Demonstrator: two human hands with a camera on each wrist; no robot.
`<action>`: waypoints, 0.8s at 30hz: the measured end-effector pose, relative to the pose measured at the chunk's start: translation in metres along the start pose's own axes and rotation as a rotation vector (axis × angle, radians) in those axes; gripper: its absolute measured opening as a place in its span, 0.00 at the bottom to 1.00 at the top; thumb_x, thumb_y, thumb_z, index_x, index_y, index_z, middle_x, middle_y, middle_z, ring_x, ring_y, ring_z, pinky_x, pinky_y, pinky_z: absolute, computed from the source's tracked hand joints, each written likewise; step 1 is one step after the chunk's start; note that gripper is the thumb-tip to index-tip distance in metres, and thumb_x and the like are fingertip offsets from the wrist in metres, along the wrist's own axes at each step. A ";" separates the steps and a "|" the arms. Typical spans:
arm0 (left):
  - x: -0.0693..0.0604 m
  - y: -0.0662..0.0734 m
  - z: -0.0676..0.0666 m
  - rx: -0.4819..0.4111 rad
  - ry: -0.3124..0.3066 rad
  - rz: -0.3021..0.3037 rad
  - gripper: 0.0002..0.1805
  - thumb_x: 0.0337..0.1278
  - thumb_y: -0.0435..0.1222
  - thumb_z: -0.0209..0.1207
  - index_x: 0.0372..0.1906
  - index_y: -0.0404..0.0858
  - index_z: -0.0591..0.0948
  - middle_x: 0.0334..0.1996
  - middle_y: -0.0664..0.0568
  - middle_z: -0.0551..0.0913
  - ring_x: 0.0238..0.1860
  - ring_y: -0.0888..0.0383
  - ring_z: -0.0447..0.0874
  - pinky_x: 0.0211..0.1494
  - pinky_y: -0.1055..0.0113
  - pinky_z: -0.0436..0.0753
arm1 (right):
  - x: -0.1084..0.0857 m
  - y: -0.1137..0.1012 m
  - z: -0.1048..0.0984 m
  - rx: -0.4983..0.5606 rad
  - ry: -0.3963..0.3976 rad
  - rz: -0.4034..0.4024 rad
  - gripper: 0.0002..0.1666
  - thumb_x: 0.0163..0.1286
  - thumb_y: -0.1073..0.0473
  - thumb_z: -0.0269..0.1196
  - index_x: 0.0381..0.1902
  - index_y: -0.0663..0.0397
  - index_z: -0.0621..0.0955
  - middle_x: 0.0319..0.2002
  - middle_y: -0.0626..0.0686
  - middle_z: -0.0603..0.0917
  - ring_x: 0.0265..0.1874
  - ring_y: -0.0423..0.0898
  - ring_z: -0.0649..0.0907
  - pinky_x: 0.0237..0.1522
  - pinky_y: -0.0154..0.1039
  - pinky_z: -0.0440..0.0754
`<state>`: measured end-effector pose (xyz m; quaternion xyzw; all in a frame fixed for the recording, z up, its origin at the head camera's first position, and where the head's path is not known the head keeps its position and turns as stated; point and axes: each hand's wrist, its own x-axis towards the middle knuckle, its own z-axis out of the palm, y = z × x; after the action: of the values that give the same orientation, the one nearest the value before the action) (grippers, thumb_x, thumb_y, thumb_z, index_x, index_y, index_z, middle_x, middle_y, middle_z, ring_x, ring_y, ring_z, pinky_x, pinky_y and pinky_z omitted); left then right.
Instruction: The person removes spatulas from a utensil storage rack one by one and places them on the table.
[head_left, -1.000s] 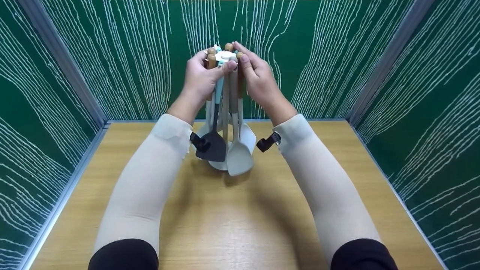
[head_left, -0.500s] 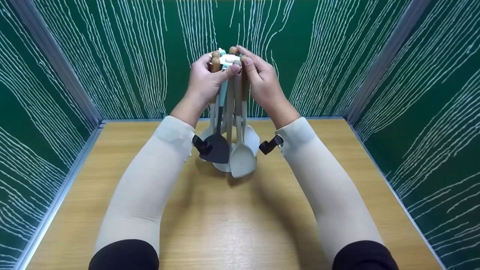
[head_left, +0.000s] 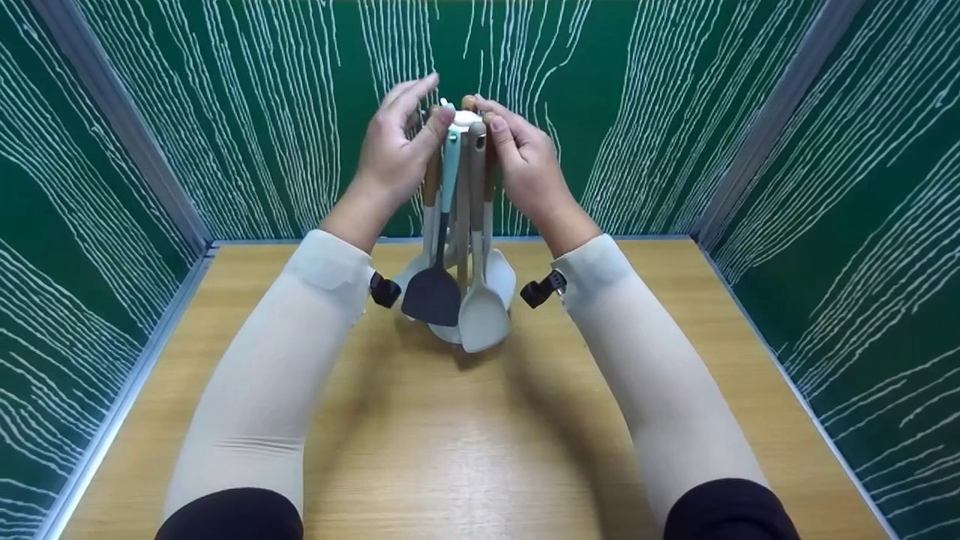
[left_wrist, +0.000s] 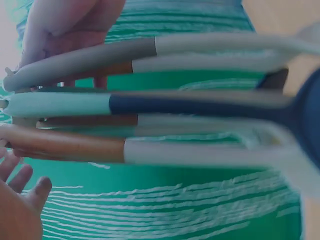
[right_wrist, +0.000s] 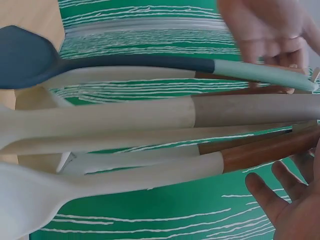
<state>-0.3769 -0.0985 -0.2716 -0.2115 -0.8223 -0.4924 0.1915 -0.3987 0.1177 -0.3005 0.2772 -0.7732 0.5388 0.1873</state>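
Observation:
Several kitchen utensils hang upright in a ring from a white rack top [head_left: 466, 118]. At the front are a dark turner [head_left: 433, 296] with a turquoise handle and a pale turner [head_left: 484, 319] with a grey handle. My left hand [head_left: 394, 142] is beside the ring on the left, fingers extended, its thumb by the turquoise handle's top. On the other side my right hand [head_left: 529, 154] holds the upper end of a wooden-handled white utensil [right_wrist: 200, 167], thumb in front and fingers behind. Its fingertip contact is partly hidden.
The utensils hang above a wooden table [head_left: 450, 427]. Green panels [head_left: 637, 112] with white wavy lines enclose the back and sides, joined by grey metal edges. A black wrist camera [head_left: 385, 290] sits close to the dark turner.
My left hand has let go of the handle tops and moved left, its fingers and thumb spreading. The turquoise and grey handles show more fully. My right hand stays at the ring.

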 end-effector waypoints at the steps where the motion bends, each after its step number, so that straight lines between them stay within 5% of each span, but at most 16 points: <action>1: 0.000 0.000 0.000 0.040 -0.005 0.028 0.35 0.88 0.56 0.57 0.89 0.50 0.70 0.88 0.54 0.69 0.88 0.61 0.65 0.90 0.65 0.68 | 0.000 0.000 0.000 0.001 0.003 -0.001 0.26 0.96 0.44 0.49 0.82 0.32 0.79 0.82 0.36 0.79 0.83 0.35 0.76 0.84 0.40 0.77; 5: -0.004 -0.002 0.000 0.160 -0.018 0.080 0.35 0.88 0.58 0.57 0.87 0.47 0.73 0.87 0.52 0.72 0.88 0.59 0.66 0.90 0.65 0.68 | 0.000 0.001 0.000 -0.010 0.010 0.012 0.26 0.96 0.44 0.48 0.83 0.32 0.79 0.82 0.36 0.79 0.83 0.35 0.76 0.84 0.39 0.76; 14: -0.006 -0.003 -0.002 0.228 -0.014 0.116 0.37 0.86 0.57 0.60 0.86 0.42 0.74 0.85 0.47 0.74 0.86 0.55 0.70 0.88 0.65 0.72 | 0.002 -0.002 0.001 -0.083 0.006 -0.003 0.27 0.95 0.43 0.49 0.83 0.30 0.78 0.81 0.35 0.79 0.81 0.34 0.77 0.83 0.38 0.77; 24: -0.002 -0.011 -0.008 0.172 -0.067 0.117 0.33 0.92 0.53 0.50 0.90 0.47 0.69 0.90 0.52 0.68 0.90 0.58 0.65 0.90 0.67 0.67 | -0.005 -0.007 0.001 -0.251 0.049 -0.043 0.29 0.93 0.37 0.52 0.83 0.30 0.78 0.82 0.34 0.79 0.81 0.30 0.76 0.82 0.32 0.74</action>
<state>-0.3803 -0.1110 -0.2770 -0.2582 -0.8536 -0.4009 0.2097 -0.3900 0.1157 -0.2988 0.2546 -0.8236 0.4402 0.2510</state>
